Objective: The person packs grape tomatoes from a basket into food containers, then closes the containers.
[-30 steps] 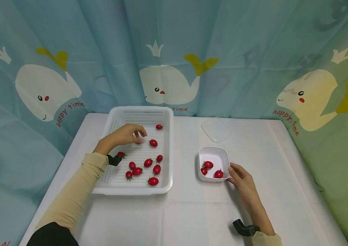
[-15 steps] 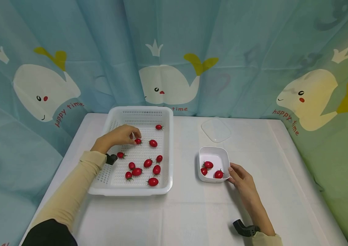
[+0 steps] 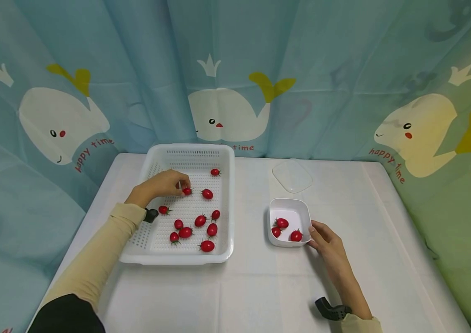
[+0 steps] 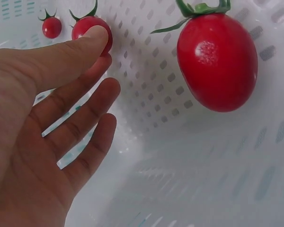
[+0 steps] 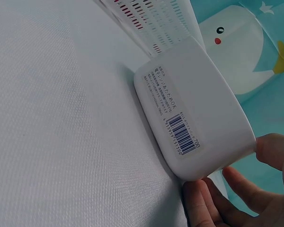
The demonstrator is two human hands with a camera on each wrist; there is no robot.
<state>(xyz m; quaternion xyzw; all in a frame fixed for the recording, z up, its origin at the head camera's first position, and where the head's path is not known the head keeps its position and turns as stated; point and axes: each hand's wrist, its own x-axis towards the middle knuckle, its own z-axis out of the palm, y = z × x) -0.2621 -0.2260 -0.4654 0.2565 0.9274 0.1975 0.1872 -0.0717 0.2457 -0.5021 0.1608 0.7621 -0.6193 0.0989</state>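
Head view shows the left hand [image 3: 161, 186] reaching into the white perforated basket [image 3: 151, 163], its fingertips on one cherry tomato [image 3: 186, 191] in the far half of the basket. From the left wrist view, the thumb tip presses against that cherry tomato [image 4: 91, 31] while the other fingers lie loosely spread beneath it, not curled round it; so the grip is touching, not yet pinching. A second tomato [image 4: 217, 67] lies just beside the wrist camera, and a smaller one [image 4: 52, 27] sits near the touched fruit. More loose tomatoes [image 3: 195, 229] are scattered across the near half of the basket.

The right hand [image 3: 324, 240] rests on the tabletop [image 3: 260, 286] against the near right corner of the small white container [image 3: 302, 209], which holds three tomatoes [image 3: 282, 223]. In the right wrist view the fingertips [image 5: 274, 149] touch the container's wall [image 5: 199, 123], steadying it without wrapping it. Its clear lid [image 3: 292, 175] lies apart, farther back.

The step in hand looks like picking one tomato from the basket. Judging from this, the next move calls for closing forefinger against thumb on the fruit gently, since the skin bruises and the round shape rolls on the perforated floor.
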